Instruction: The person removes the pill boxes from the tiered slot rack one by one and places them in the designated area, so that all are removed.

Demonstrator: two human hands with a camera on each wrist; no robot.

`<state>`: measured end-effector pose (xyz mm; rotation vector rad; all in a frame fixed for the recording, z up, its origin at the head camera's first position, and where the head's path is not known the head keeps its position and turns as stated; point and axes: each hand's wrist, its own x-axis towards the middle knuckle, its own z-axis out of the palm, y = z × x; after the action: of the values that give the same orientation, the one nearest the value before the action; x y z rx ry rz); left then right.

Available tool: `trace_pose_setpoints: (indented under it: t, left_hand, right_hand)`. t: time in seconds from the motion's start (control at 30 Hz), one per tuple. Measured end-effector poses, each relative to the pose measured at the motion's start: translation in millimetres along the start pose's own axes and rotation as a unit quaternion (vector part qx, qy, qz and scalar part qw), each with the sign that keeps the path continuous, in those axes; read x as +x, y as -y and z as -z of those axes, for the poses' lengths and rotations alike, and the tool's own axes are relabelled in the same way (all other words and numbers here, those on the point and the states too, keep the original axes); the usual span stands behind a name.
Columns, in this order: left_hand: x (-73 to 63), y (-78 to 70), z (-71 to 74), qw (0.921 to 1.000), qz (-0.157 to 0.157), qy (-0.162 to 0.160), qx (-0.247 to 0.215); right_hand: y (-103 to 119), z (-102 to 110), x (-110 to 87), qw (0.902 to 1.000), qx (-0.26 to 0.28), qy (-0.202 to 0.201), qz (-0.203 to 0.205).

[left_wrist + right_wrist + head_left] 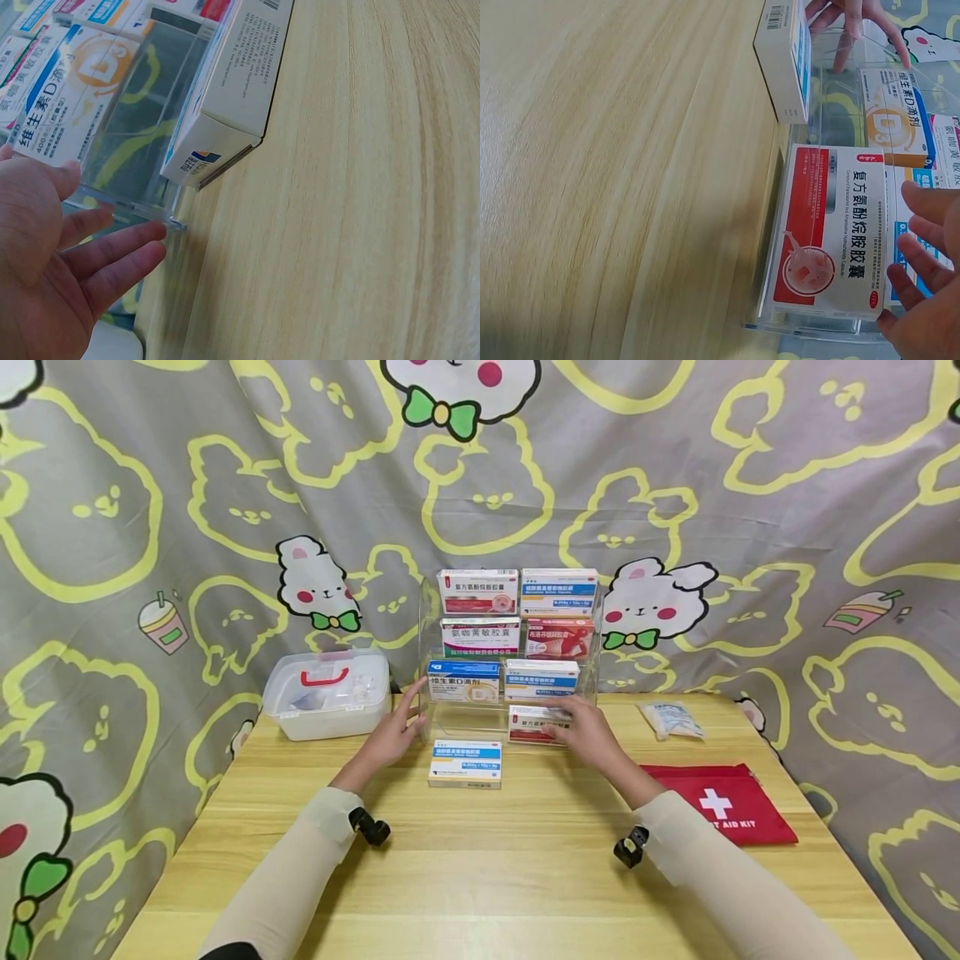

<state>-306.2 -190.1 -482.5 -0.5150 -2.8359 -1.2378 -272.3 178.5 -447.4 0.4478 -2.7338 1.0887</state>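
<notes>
A clear stepped display rack (471, 718) holds several medicine boxes in two columns. At its left side is my left hand (392, 733), fingers spread loosely near the lower side edge and holding nothing. My right hand (588, 731) is at the lower right tier, its fingertips right at the end of a red-and-white capsule box (832, 232) in that tier; no finger wraps round it. A white-and-blue medicine box (465, 763) stands on the table before the lower left tier. Above that tier sits a vitamin D drops box (463, 683).
A translucent lidded case (330, 714) with a red handle stands at the left. To the right are a small plastic packet (671, 720) and a red first aid pouch (738, 814), partly behind my right sleeve. A patterned curtain (495, 468) hangs behind the wooden table (480, 877).
</notes>
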Motion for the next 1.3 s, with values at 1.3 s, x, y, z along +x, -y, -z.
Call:
trace_pose_setpoints:
  t: [1.3]
  left_hand:
    - [-1.4, -1.0, 0.8, 0.9998, 0.000, 0.009, -0.016]
  right_hand:
    - [-1.9, -18.0, 7.6, 0.9972, 0.048, -0.025, -0.051]
